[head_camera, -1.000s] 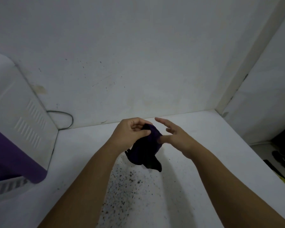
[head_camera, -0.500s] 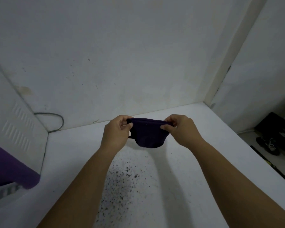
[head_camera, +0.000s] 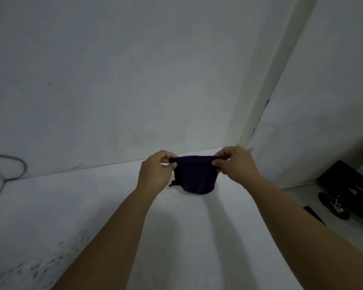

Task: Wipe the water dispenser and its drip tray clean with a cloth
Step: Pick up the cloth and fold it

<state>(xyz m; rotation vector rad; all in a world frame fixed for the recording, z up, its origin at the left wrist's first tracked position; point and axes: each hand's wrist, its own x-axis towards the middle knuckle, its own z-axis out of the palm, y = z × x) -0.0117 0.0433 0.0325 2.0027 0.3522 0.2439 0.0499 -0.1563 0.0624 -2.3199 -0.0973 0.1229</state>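
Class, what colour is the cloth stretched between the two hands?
The small fabric cloth is dark purple, almost black, seen best in the head view.

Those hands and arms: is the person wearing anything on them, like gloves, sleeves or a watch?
No. The left hand and right hand are bare, without gloves, rings or a watch. Both forearms are uncovered as far as the picture shows, with no sleeve in view.

cable (head_camera: 13,164) cut off left, shoe (head_camera: 333,204) blurred

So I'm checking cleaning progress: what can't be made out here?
- Water dispenser and drip tray: outside the head view, past the left edge.
- Cloth: left hand and right hand cover its top corners.
- Shoe: dim and small.
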